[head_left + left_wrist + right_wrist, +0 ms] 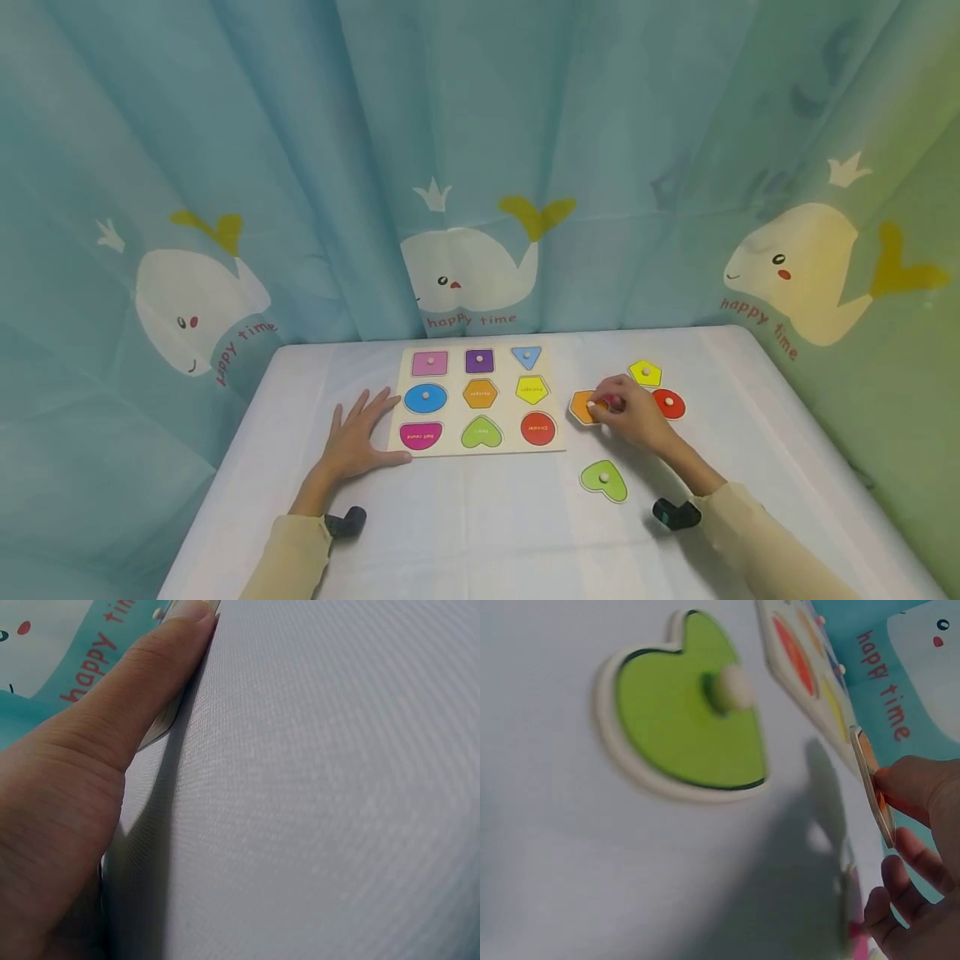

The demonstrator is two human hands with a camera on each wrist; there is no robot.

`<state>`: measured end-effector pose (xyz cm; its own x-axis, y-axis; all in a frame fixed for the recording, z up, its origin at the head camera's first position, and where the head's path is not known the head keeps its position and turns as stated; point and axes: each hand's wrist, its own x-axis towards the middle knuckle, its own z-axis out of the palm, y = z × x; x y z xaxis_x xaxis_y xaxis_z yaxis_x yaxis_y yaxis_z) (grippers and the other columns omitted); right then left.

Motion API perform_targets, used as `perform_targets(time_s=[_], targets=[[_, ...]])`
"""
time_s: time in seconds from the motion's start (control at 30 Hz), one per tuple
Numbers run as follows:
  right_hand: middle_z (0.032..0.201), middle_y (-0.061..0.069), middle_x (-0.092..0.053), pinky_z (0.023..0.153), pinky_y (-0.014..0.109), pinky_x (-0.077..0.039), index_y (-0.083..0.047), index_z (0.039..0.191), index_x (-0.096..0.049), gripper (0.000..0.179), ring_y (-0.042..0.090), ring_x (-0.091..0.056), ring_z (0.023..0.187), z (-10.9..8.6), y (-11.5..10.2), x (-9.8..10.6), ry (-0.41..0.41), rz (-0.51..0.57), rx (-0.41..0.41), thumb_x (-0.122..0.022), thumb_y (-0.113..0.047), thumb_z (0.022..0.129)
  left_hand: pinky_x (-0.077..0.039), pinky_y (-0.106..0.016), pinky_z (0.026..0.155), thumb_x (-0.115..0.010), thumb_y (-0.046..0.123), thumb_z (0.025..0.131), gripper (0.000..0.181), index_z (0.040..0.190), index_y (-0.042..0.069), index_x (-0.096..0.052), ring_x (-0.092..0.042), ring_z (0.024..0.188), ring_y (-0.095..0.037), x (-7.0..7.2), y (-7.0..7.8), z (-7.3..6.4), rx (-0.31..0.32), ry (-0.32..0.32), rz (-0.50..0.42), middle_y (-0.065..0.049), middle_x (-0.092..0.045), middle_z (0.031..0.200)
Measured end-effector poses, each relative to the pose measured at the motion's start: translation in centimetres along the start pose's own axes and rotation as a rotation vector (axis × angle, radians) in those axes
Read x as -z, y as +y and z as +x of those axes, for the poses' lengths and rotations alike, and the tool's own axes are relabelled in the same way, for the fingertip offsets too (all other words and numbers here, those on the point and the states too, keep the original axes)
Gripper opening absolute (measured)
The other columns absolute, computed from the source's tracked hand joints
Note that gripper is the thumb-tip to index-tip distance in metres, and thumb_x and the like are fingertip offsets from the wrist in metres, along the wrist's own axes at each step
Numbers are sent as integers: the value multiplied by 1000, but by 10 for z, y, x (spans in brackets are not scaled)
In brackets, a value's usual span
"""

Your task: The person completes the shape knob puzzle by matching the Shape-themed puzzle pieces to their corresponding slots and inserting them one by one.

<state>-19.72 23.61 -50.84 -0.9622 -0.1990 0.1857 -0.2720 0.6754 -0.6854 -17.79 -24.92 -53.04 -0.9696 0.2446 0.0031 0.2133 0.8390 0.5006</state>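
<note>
My right hand point(633, 414) pinches an orange hexagon puzzle piece point(579, 408) by its knob. In the right wrist view the hexagon piece point(871, 787) is tilted above the table. Partly hidden behind this hand lies a pink piece point(615, 402). The puzzle board point(486, 449) lies to the left, with knobbed pieces in its top row and a blue oval piece point(425, 398); its hexagon recess point(480, 393) holds no piece. My left hand point(356, 442) rests at the board's left edge, fingers spread and thumb touching the near corner.
A green heart piece point(603, 481) lies nearer the front. Beyond the right hand are a yellow pentagon piece point(643, 372) and a red circle piece point(669, 404). A curtain point(480, 150) with whales hangs behind the white-covered table point(465, 525).
</note>
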Motion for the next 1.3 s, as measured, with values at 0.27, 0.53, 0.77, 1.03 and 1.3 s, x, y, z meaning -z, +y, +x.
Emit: perform_targets(time_s=[0.27,0.53,0.77,1.03,1.3], targets=[[117,13,-67,71,25,-54,-11,94,-78,7,24,-59,89,18,-17,0,-22,-5,19,-82,-11,88,2,-75,116,-86,59,70,102,154,16,-47,-16,154,-45,0,-1,0,-17,11,6,-14,-34,165],[117,12,-68,72,30,-54,-12,94,-79,8,27,-61,93,36,-34,-6,-20,-21,45,-82,-16,88,2,-75,116,-86,60,71,102,155,17,-47,-16,154,-45,-3,-4,0,-22,10,14,-14,-34,165],[116,13,-66,75,33,-53,-9,95,-79,8,28,-60,94,52,-44,-14,-21,33,62,-80,-13,88,4,-75,116,-85,61,71,103,155,17,-46,-16,154,-44,-3,-4,1,-21,1,-1,-14,-33,166],[117,14,-66,77,32,-53,-7,97,-78,11,27,-59,96,67,-57,-25,-30,46,104,-79,-14,89,4,-74,117,-85,60,71,102,156,19,-45,-15,155,-44,-2,-3,1,-11,-1,10,-13,-33,166],[123,13,-67,84,39,-56,-9,97,-79,9,29,-61,102,78,-72,-36,-64,65,61,-79,-16,91,4,-74,117,-86,58,71,102,155,18,-45,-15,154,-44,0,0,-2,-10,6,-4,-14,-33,165]])
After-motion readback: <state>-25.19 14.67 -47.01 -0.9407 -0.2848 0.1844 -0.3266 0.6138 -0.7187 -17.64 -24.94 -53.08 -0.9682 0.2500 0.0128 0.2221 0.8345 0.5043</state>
